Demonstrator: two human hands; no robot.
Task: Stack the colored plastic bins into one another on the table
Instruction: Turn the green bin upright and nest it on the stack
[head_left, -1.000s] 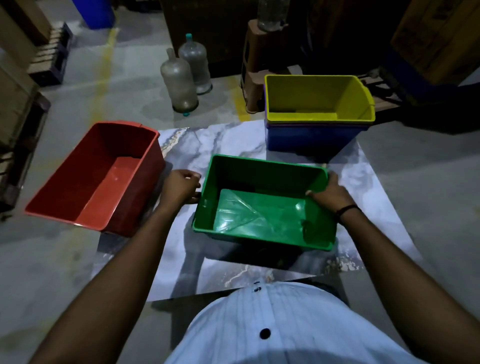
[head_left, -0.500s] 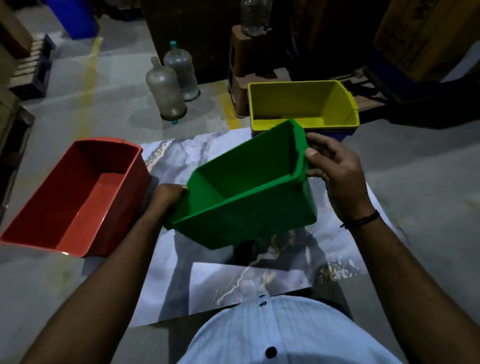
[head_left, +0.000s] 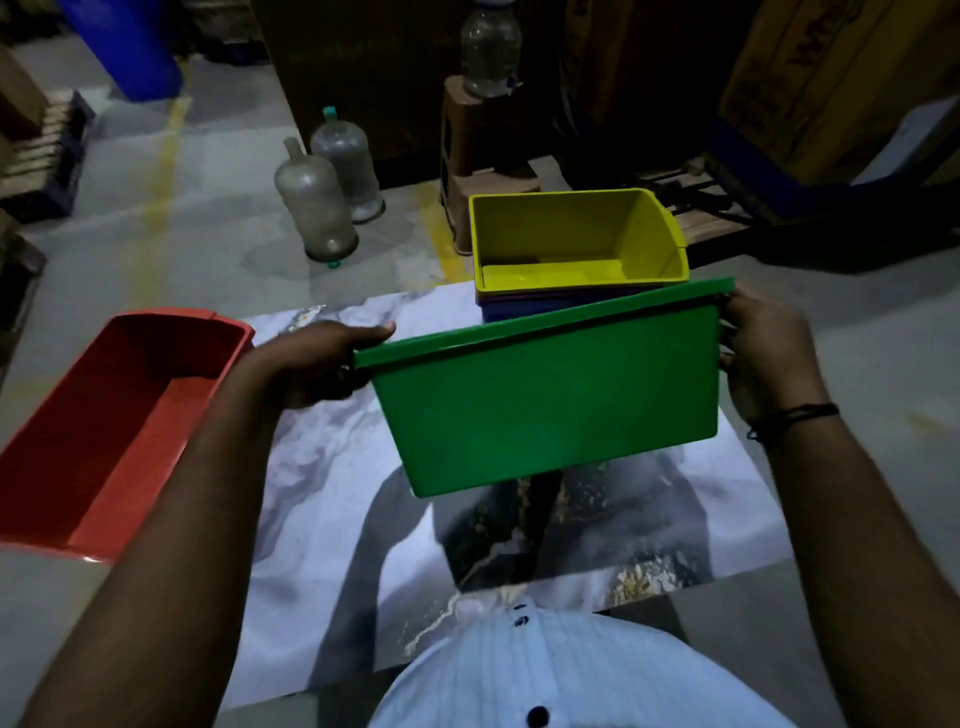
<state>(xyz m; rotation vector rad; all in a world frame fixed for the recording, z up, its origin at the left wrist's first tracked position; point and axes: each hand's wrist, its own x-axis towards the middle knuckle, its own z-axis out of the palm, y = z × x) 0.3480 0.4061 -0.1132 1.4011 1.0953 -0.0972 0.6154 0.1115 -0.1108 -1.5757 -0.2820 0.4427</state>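
A green bin (head_left: 550, 400) hangs in the air over the marble-patterned table (head_left: 332, 467), its near wall facing me and its inside hidden. My left hand (head_left: 317, 358) grips its left rim and my right hand (head_left: 763, 348) grips its right end. Just behind it a yellow bin (head_left: 576, 239) sits nested in a blue bin (head_left: 498, 309) at the table's far edge. A red bin (head_left: 104, 415) rests open side up at the table's left edge.
Two large dusty water bottles (head_left: 322, 202) stand on the floor beyond the table. A brown stool (head_left: 483, 156) carries another bottle behind the yellow bin. Wooden crates and pallets line the back and right. My white shirt fills the bottom.
The green bin has been lifted off the table, turned from tipped to level, and moved up and away toward the yellow bin. Both hands stayed on its ends.
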